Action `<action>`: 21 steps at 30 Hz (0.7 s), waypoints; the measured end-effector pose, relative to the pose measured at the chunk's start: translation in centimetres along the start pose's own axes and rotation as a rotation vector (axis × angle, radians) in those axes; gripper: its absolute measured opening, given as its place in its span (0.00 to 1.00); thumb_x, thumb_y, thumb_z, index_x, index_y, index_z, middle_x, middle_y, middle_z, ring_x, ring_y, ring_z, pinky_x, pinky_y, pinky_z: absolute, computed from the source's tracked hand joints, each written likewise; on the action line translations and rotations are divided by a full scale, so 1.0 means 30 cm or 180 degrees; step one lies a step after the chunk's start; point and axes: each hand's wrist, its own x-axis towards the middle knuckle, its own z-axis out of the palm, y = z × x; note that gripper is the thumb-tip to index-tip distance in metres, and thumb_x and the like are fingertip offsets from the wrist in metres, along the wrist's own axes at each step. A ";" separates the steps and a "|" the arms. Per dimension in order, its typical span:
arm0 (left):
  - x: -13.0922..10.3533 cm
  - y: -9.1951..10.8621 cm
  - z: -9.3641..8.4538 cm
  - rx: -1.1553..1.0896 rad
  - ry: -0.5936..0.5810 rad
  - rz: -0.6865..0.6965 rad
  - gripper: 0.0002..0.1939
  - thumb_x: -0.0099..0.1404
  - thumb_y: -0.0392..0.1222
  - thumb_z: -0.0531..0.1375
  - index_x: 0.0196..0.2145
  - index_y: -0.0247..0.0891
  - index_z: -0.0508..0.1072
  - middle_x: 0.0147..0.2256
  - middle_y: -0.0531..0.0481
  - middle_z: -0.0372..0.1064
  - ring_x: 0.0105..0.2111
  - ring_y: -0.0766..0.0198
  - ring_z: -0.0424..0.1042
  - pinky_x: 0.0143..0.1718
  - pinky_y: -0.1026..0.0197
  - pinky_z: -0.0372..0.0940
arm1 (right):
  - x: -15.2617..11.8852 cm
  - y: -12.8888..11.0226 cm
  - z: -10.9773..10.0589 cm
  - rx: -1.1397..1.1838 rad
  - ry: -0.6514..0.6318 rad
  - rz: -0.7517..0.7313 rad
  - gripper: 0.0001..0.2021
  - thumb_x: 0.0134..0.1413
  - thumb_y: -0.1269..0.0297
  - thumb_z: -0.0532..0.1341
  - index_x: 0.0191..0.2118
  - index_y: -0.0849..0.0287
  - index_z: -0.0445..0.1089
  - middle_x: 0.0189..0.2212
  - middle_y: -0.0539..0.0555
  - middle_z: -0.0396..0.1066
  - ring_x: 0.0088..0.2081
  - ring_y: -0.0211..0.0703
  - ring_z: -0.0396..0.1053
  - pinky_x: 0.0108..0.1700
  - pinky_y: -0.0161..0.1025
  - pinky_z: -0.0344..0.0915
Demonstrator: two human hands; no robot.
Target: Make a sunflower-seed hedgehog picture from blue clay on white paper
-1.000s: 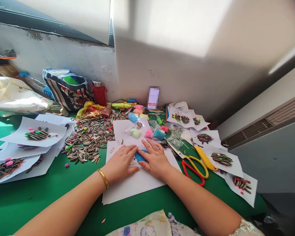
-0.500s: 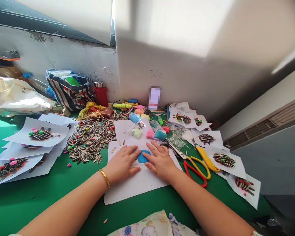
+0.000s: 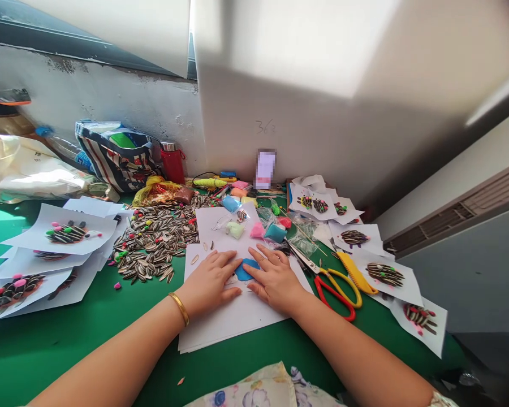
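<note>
White paper sheets (image 3: 220, 325) lie stacked on the green table before me, with a flat blue clay patch (image 3: 246, 270) on the top one. My left hand (image 3: 212, 278) rests spread on the paper, its fingertips at the patch's left edge. From the right, my right hand (image 3: 275, 278) reaches over it, fingers apart, some fingertips on the blue clay. Neither hand holds anything. Faint drawn lines show beneath the patch; the fingers partly hide it.
A heap of sunflower seeds (image 3: 152, 237) lies at the left, beside papers with seed pictures (image 3: 68, 233). Scissors (image 3: 335, 282) and a yellow cutter (image 3: 356, 274) lie at the right. Bagged clay (image 3: 275, 232), a red bottle (image 3: 172, 164) and a striped bag (image 3: 119, 158) stand farther back.
My right hand's fingers have shifted slightly on the blue clay. The whole view has moved a little; my left hand stays in nearly the same place on the paper.
</note>
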 end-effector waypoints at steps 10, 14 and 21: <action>0.000 -0.003 0.006 -0.0006 0.0047 0.0020 0.34 0.62 0.56 0.60 0.63 0.41 0.61 0.63 0.39 0.57 0.61 0.47 0.59 0.64 0.41 0.49 | 0.007 0.002 0.011 -0.0025 0.0022 0.0091 0.22 0.64 0.48 0.53 0.59 0.47 0.66 0.68 0.55 0.50 0.68 0.54 0.45 0.62 0.54 0.43; -0.002 -0.006 0.009 -0.0023 0.0073 0.0030 0.34 0.62 0.54 0.60 0.63 0.42 0.61 0.62 0.40 0.58 0.61 0.47 0.59 0.64 0.41 0.49 | 0.005 0.014 0.018 -0.0087 -0.0003 0.0253 0.22 0.65 0.49 0.52 0.59 0.48 0.66 0.67 0.56 0.53 0.67 0.54 0.46 0.62 0.55 0.44; -0.001 -0.005 0.006 -0.0034 0.0103 0.0037 0.34 0.62 0.54 0.60 0.63 0.44 0.61 0.62 0.41 0.58 0.61 0.47 0.59 0.64 0.41 0.49 | 0.007 0.019 0.020 -0.0088 0.0075 0.0340 0.23 0.64 0.48 0.52 0.59 0.50 0.66 0.67 0.58 0.52 0.68 0.54 0.44 0.62 0.55 0.44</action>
